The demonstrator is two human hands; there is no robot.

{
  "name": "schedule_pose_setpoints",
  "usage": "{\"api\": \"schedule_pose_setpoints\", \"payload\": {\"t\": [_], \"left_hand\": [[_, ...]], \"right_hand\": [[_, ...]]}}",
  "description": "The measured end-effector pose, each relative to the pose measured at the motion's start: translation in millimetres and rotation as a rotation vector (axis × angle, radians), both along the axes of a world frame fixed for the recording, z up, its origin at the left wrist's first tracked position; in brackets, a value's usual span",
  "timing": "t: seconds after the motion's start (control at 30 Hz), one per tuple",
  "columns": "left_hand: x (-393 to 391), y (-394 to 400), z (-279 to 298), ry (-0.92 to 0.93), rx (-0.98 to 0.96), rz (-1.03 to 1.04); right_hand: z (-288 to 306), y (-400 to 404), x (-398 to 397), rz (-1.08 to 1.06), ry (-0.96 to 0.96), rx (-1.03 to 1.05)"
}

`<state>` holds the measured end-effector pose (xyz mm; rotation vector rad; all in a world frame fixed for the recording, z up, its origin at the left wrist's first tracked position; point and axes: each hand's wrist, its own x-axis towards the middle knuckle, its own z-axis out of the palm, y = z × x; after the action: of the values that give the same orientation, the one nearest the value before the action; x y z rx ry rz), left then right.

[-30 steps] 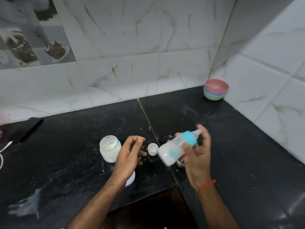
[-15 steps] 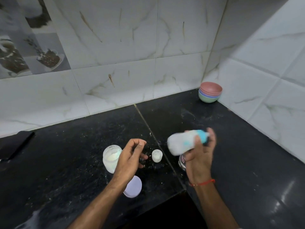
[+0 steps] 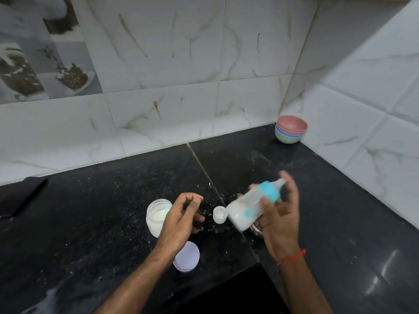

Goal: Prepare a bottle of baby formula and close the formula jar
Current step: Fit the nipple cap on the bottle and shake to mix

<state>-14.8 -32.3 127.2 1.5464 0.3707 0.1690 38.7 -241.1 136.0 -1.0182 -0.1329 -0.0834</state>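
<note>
My right hand (image 3: 281,220) grips a baby bottle (image 3: 249,207) with a blue collar and clear teat, tilted with its base down to the left and blurred by motion; white milk fills it. My left hand (image 3: 181,218) hovers with loosely curled fingers, holding nothing, just right of the open formula jar (image 3: 156,216), which has white powder and a blue-green scoop inside. The jar's pale lid (image 3: 187,257) lies flat on the black counter, partly under my left wrist. A small clear bottle cap (image 3: 220,214) stands between my hands.
Stacked coloured bowls (image 3: 291,130) sit in the far right corner against the tiled walls. A small metal object (image 3: 257,228) lies under the bottle. A dark flat item (image 3: 20,198) rests at the left edge. The counter (image 3: 102,200) is speckled with powder; its front edge drops below.
The bottle in my right hand swings: base down-left, then level, now base down-left again. My left hand stays near the jar. The camera view shifted slightly.
</note>
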Motion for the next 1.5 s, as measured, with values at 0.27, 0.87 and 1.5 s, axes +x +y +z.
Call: {"api": "schedule_pose_setpoints", "payload": {"t": [0.27, 0.87, 1.5], "left_hand": [[-3, -3, -1, -0.001, 0.000, 0.004], [-7, -12, 5, -0.011, -0.008, 0.046], [-2, -16, 4, -0.028, -0.021, 0.044]], "right_hand": [[1, -1, -4, 0.284, -0.065, -0.295], [-6, 9, 8, 0.045, 0.083, 0.029], [-1, 2, -1, 0.070, 0.062, 0.081]]}}
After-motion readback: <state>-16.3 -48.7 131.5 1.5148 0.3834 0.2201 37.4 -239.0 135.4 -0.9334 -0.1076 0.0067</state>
